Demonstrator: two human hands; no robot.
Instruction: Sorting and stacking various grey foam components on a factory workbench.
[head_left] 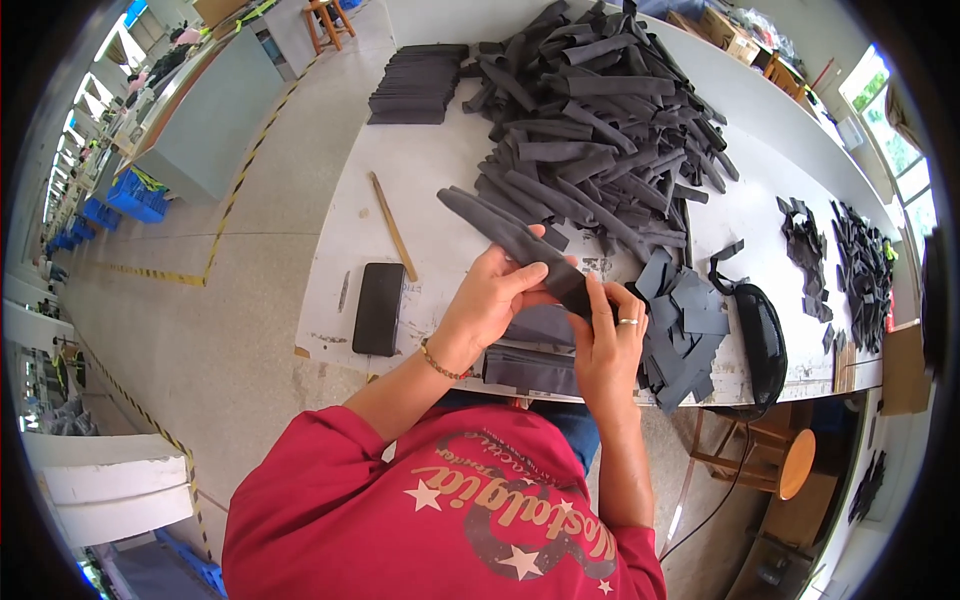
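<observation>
A long dark grey fabric strip (490,222), folded or tube-like, is held up slantwise above the table's front part. My left hand (503,283) grips its middle, thumb on top and fingers beneath. At the lower right end, my right hand (607,335) pinches the same piece; a ring shows on one finger. Under and beside my hands lies a neat stack of dark folded strips (530,368). Flat dark grey cut pieces (690,318) are spread loosely just right of my right hand.
A big heap of dark fabric tubes (600,130) covers the table's back, with a tidy stack (420,85) to its left. A wooden stick (393,225) and a black case (378,310) lie at left. A black mesh-like object (762,345) and a stool (795,464) are at right.
</observation>
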